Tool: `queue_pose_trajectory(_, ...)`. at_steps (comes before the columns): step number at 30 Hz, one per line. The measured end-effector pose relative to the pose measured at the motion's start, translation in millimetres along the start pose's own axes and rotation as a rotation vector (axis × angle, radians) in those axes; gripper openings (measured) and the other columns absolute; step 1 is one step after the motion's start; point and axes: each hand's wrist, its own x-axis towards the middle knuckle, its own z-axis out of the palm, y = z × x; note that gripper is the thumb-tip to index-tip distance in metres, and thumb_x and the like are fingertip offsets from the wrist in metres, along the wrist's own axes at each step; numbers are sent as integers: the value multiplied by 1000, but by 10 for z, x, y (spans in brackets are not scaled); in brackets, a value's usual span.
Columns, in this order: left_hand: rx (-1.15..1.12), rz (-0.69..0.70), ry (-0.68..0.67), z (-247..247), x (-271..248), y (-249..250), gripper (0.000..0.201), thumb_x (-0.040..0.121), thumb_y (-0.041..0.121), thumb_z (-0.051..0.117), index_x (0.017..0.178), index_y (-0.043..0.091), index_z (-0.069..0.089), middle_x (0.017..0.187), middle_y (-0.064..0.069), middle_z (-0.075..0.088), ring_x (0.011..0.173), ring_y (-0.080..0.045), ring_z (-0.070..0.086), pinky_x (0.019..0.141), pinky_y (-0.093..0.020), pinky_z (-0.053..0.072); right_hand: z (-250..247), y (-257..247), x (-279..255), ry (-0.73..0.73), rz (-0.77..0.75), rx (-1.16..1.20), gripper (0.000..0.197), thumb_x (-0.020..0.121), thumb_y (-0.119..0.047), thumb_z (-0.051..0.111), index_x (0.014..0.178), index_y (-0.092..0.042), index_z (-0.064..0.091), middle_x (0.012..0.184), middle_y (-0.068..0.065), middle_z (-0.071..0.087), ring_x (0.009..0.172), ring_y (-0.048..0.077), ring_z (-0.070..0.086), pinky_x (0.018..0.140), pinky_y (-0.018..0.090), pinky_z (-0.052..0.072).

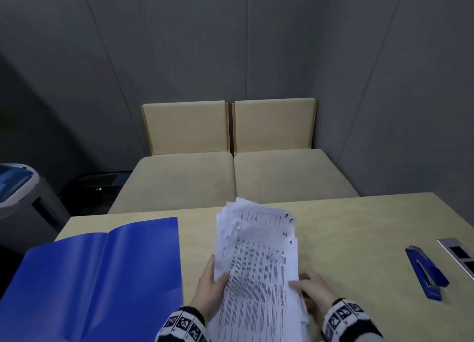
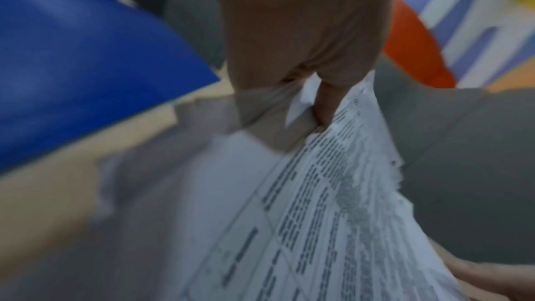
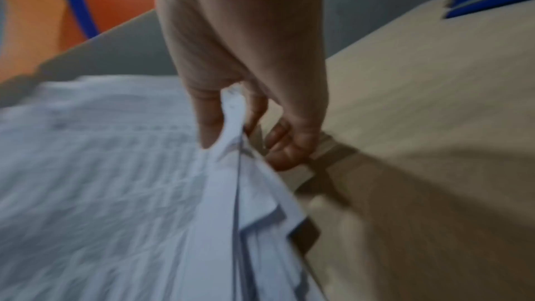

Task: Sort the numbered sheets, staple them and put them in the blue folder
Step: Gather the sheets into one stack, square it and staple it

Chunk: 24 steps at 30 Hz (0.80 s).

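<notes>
Both hands clamped on sheets (image 1: 259,264): left hand (image 1: 211,281), right hand (image 1: 311,287). Stapler (image 1: 425,272) lies right of sheets, pointing away, so right hand's nearer imo.

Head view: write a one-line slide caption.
Both hands hold fanned numbered sheets above the table, between open blue folder and stapler.

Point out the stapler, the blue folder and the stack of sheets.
stapler (image 1: 425,273), head view, on its blue top arm.
blue folder (image 1: 77,277), head view, on its open left leaf.
stack of sheets (image 1: 259,270), head view, on the top page.
</notes>
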Motion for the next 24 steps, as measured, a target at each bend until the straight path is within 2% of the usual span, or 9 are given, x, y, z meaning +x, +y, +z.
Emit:
queue_pose_trajectory(3, -195, 137, -95, -87, -225, 621, 44, 92, 3, 54, 126, 30, 47, 121, 3, 64, 113, -16, 61, 95, -33, 49, -242, -449, -266, -80, -143, 361, 70, 69, -12, 83, 127, -20, 44, 120, 7, 61, 105, 29, 63, 77, 41, 52)
queue_pose_trajectory(6, -158, 356, -132, -157, -335, 1069, 41, 91, 10, 58, 129, 21, 47, 119, 0, 65, 110, -18, 63, 87, -29, 54, -346, -997, -594, -235, -291, 464, 90, 45, -28, 94, 123, -14, 54, 116, 8, 68, 105, 27, 65, 83, 40, 52)
queue_pose_trajectory(10, 10, 516, 167, 11, -336, 1254, 43, 89, 30, 63, 128, 21, 50, 113, 9, 66, 104, -5, 63, 87, -31, 54, -225, -1552, -1042, -238, -476, 449, 37, 77, -13, 74, 113, -8, 64, 112, 13, 70, 103, 31, 66, 84, 40, 55)
queue_pose_trajectory(12, 69, 596, 372, 164, -344, 1260, 35, 92, 21, 58, 126, 25, 50, 106, 18, 63, 93, 3, 62, 80, -29, 55, -99, -1642, -1164, -121, -608, 428, 29, 83, -11, 68, 112, -11, 66, 109, 10, 71, 101, 29, 68, 87, 43, 54)
queue_pose_trajectory(14, 91, 682, 444, 294, -388, 1230, 31, 94, 10, 52, 112, 35, 50, 95, 15, 63, 80, -2, 61, 69, -34, 55, 44, -1648, -1235, -47, -669, 458, 24, 84, -11, 68, 108, -13, 68, 105, 8, 73, 97, 27, 69, 85, 44, 54)
queue_pose_trajectory(16, 72, 688, 431, 376, -439, 1190, 27, 93, 10, 54, 105, 34, 47, 92, 10, 64, 80, -6, 62, 67, -37, 54, 127, -1582, -1228, -49, -647, 489, 29, 81, -12, 71, 109, -12, 68, 105, 8, 73, 99, 28, 69, 87, 43, 54)
queue_pose_trajectory(19, -75, 572, 311, 361, -486, 1113, 43, 88, 17, 64, 110, 47, 43, 106, 20, 63, 102, -2, 60, 84, -33, 52, 126, -1398, -1133, -102, -606, 422, 62, 70, -16, 83, 125, -17, 55, 120, 5, 66, 110, 22, 63, 89, 35, 51)
queue_pose_trajectory(21, -96, 522, 283, 325, -479, 1067, 57, 85, 16, 67, 106, 61, 40, 111, 23, 59, 108, -1, 57, 88, -33, 50, 141, -1288, -1078, -2, -572, 424, 61, 69, -9, 82, 121, -18, 52, 119, 7, 61, 107, 21, 63, 79, 22, 53)
queue_pose_trajectory(24, -66, 497, 290, 299, -433, 1052, 63, 84, 11, 68, 102, 65, 40, 112, 19, 58, 109, -5, 56, 85, -33, 50, 218, -1216, -999, 76, -578, 451, 51, 71, -5, 78, 113, -17, 53, 113, 12, 62, 98, 20, 65, 75, 20, 53)
